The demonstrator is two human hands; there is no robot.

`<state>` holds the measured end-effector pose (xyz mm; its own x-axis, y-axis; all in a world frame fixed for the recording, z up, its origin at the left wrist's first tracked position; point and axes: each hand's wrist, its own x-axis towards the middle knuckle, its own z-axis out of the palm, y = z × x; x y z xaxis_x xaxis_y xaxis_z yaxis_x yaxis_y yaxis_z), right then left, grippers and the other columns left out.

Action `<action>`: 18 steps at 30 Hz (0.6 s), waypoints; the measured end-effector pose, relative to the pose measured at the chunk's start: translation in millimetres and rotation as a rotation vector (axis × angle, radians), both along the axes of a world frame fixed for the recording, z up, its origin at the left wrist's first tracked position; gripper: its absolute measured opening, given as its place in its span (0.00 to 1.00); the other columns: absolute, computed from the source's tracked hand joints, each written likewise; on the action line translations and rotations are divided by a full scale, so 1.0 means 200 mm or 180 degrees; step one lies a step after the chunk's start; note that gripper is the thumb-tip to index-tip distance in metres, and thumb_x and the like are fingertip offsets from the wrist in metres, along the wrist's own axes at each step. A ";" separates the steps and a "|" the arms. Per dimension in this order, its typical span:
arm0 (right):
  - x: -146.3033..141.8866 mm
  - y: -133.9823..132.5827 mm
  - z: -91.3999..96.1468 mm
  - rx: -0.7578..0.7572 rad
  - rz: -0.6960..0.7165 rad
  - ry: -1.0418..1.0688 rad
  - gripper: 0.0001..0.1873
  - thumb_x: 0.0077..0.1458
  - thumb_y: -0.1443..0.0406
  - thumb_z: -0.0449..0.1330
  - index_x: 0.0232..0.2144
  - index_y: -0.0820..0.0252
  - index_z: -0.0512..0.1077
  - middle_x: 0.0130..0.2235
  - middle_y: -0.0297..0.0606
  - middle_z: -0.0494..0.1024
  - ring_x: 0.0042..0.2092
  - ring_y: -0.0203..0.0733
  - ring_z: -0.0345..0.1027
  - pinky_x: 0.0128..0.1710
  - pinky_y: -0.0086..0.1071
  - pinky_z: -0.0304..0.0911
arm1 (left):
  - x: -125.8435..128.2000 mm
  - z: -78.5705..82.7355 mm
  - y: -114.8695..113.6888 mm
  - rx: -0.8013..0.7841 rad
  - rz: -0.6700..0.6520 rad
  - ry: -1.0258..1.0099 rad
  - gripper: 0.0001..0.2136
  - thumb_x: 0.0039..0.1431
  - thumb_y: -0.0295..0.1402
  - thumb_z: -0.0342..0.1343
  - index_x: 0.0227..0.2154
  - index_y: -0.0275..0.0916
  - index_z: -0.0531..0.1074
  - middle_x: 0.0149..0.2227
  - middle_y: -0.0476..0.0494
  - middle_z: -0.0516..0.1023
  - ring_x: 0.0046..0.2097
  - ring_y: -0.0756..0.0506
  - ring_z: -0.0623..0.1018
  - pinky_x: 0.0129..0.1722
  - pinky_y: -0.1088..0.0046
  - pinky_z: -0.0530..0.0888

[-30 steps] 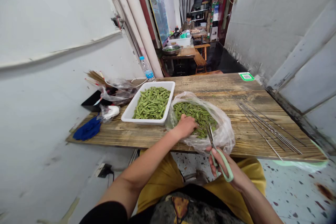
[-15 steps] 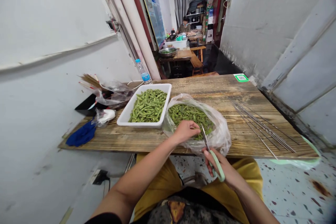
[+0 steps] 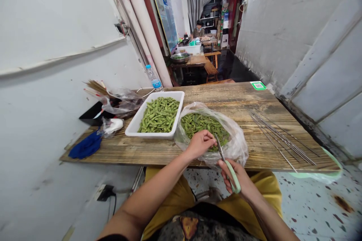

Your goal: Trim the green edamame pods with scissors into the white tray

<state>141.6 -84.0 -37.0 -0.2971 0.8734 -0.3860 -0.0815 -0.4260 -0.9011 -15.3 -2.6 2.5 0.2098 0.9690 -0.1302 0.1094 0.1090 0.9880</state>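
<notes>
My right hand (image 3: 233, 175) grips a pair of scissors (image 3: 232, 179) by their light green handles, and the blades point up and away over the bag. Right by the blade tips, the thumb and fingers of my left hand (image 3: 202, 143) are pinched together; whatever is between them is too small to make out. Under both hands, a clear plastic bag (image 3: 239, 141) lies open with many green edamame pods (image 3: 202, 122) inside. To its left stands a white plastic tray (image 3: 131, 130) filled with more edamame pods (image 3: 160, 115).
Several thin metal skewers (image 3: 283, 139) lie on the wooden table (image 3: 226, 92) at right. At left are a blue cloth (image 3: 86, 147), a black box (image 3: 94, 115) and bundled sticks (image 3: 97, 86). A water bottle (image 3: 155, 81) stands behind the tray. Farther back, a person (image 3: 198, 30) sits at another table.
Both hands stay over the bag in nearly the same place. The scissor blades and left fingertips have shifted only slightly, and the whole view has moved a little.
</notes>
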 end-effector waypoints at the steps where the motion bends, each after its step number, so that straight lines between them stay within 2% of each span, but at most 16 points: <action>1: 0.00 0.00 0.00 -0.0028 -0.0025 0.0015 0.23 0.47 0.45 0.61 0.26 0.57 0.61 0.17 0.21 0.60 0.13 0.26 0.51 0.09 0.22 0.51 | 0.00 -0.01 0.00 0.0048 0.0080 -0.0023 0.06 0.48 0.29 0.59 0.26 0.36 0.67 0.24 0.48 0.77 0.26 0.52 0.74 0.30 0.77 0.69; 3: 0.01 0.00 0.00 -0.0045 -0.0073 0.0044 0.24 0.47 0.44 0.60 0.28 0.57 0.62 0.17 0.22 0.61 0.13 0.26 0.51 0.09 0.22 0.52 | 0.00 -0.02 0.01 0.0065 0.0261 -0.0146 0.07 0.47 0.29 0.60 0.25 0.36 0.67 0.27 0.47 0.77 0.28 0.52 0.75 0.30 0.77 0.69; 6: 0.02 0.00 0.01 -0.0001 -0.0080 0.0043 0.25 0.48 0.43 0.59 0.33 0.58 0.64 0.20 0.23 0.64 0.16 0.27 0.55 0.12 0.23 0.55 | -0.01 -0.04 0.03 -0.0194 0.0512 -0.0542 0.09 0.45 0.29 0.61 0.25 0.36 0.64 0.33 0.43 0.79 0.31 0.50 0.77 0.30 0.76 0.70; 9: 0.03 0.00 0.03 0.0105 -0.0006 -0.0029 0.27 0.49 0.43 0.58 0.39 0.57 0.64 0.23 0.25 0.64 0.21 0.29 0.58 0.17 0.23 0.59 | -0.01 -0.04 0.04 -0.0432 0.0584 -0.0674 0.11 0.44 0.29 0.62 0.24 0.37 0.63 0.30 0.43 0.79 0.28 0.51 0.76 0.28 0.77 0.69; 14: 0.04 0.01 0.05 0.0345 0.0261 -0.0248 0.27 0.51 0.44 0.57 0.43 0.57 0.64 0.22 0.25 0.62 0.21 0.30 0.56 0.18 0.25 0.56 | -0.02 -0.02 0.02 -0.0420 0.0140 -0.0491 0.11 0.47 0.37 0.62 0.27 0.33 0.71 0.25 0.46 0.78 0.22 0.54 0.71 0.24 0.78 0.66; 18: 0.05 0.01 0.04 0.0444 0.0319 -0.0363 0.24 0.53 0.46 0.57 0.41 0.57 0.65 0.19 0.23 0.59 0.18 0.29 0.53 0.16 0.24 0.54 | -0.02 -0.02 0.01 -0.0416 -0.0125 -0.0330 0.12 0.46 0.38 0.63 0.26 0.33 0.72 0.23 0.46 0.77 0.22 0.54 0.70 0.24 0.78 0.66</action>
